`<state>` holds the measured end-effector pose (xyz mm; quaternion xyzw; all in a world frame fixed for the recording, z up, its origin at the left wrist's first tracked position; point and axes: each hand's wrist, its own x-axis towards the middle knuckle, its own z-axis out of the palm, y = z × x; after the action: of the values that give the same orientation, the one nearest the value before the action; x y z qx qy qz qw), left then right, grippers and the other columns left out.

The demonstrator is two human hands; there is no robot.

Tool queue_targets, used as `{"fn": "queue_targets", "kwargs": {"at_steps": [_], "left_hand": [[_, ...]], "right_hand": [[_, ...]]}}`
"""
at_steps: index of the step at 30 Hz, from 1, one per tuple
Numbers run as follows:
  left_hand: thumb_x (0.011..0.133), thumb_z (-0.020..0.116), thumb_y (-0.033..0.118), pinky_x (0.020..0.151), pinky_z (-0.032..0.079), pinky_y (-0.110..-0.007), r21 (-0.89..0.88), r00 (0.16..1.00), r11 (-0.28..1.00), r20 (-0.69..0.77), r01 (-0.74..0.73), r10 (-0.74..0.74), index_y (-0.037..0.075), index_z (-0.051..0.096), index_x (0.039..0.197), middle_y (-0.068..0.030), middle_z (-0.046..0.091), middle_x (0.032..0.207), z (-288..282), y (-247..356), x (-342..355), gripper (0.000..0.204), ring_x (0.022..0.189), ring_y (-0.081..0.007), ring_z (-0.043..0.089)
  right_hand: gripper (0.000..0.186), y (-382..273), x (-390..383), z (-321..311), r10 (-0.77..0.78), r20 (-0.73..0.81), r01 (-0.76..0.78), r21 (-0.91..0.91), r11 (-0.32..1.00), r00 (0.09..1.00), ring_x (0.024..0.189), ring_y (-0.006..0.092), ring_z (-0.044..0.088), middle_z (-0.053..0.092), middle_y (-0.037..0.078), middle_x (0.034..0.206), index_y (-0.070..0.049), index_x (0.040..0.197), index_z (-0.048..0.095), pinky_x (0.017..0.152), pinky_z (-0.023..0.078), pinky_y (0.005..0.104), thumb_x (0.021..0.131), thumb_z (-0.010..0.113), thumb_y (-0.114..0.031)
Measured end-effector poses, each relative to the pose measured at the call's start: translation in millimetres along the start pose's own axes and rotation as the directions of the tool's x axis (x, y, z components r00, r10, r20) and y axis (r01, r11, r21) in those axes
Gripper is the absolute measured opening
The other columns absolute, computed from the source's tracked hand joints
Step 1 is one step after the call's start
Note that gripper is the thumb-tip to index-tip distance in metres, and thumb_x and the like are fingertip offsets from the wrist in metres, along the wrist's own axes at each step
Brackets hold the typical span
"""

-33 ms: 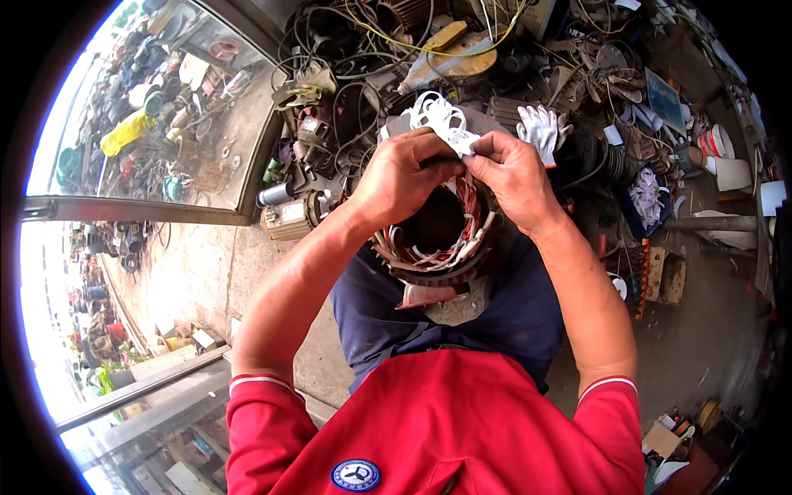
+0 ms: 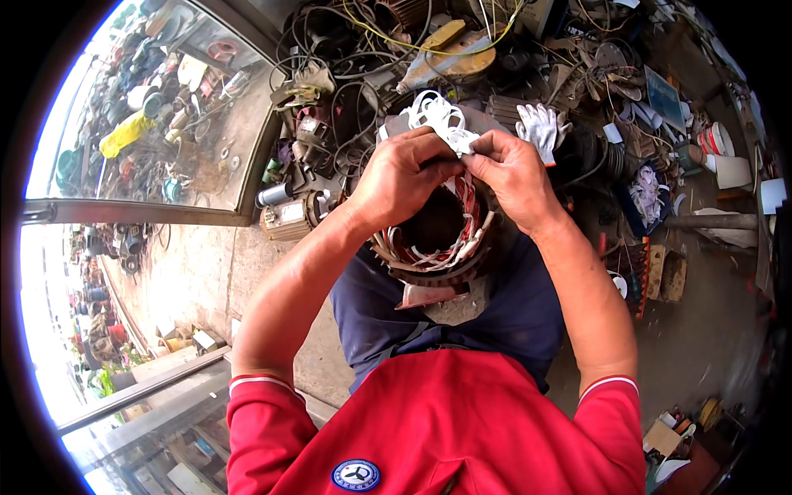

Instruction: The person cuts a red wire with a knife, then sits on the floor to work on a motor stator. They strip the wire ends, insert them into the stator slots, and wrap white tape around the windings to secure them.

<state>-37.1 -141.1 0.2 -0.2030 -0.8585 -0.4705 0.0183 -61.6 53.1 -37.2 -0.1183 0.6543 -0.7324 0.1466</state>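
A round motor stator point(image 2: 419, 269) sits between my knees, its bore facing up, with red wires and pale sleeved leads around its rim. Over its far side, a loosely looped bundle of flat white tape point(image 2: 441, 113) lies just beyond my fingers. My left hand point(image 2: 404, 175) is closed in a pinch, thumb and fingers pointing inward above the far rim. Opposite it, my right hand point(image 2: 513, 175) pinches the tape between thumb and forefinger. The left fingertips meet the tape's near end, partly hidden by the knuckles. Both hands nearly touch each other.
A white work glove point(image 2: 539, 130) lies beyond my right hand. Motor parts, cables and a yellow-grey metal piece point(image 2: 454, 59) crowd the far side. A glass door frame point(image 2: 148, 209) stands at left. On the right are a blue bin point(image 2: 642, 210) and a metal bar point(image 2: 711, 223).
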Motion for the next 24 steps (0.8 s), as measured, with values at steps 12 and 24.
{"fn": "queue_targets", "kwargs": {"at_steps": [12,24], "left_hand": [[0.08,0.072,0.008,0.075,0.043,-0.041,0.2,0.924,0.96,0.364,-0.196,0.113,0.002,0.064,0.085,-0.0095,0.06,0.082,-41.4,-26.7,-2.8,0.011,0.082,-0.0305,0.059],[0.097,0.065,0.013,0.085,0.051,-0.034,-0.345,0.818,0.903,0.574,0.256,-0.013,0.002,0.06,0.093,-0.0071,0.067,0.089,-20.9,-32.9,38.1,0.013,0.086,-0.0186,0.066]], "right_hand": [[0.008,62.9,-25.7,-54.0,0.168,-0.289,-0.156,0.064,0.986,0.942,0.078,0.0094,0.061,0.069,0.005,0.091,-0.002,0.093,0.063,0.07,0.049,0.0249,0.093,0.065,-0.01],[0.008,-5.0,-1.4,-24.5,0.09,0.06,-0.103,0.259,0.96,0.994,0.055,0.0054,0.047,0.051,-0.001,0.065,-0.002,0.098,0.053,0.05,0.037,0.0216,0.102,0.053,-0.009]]}}
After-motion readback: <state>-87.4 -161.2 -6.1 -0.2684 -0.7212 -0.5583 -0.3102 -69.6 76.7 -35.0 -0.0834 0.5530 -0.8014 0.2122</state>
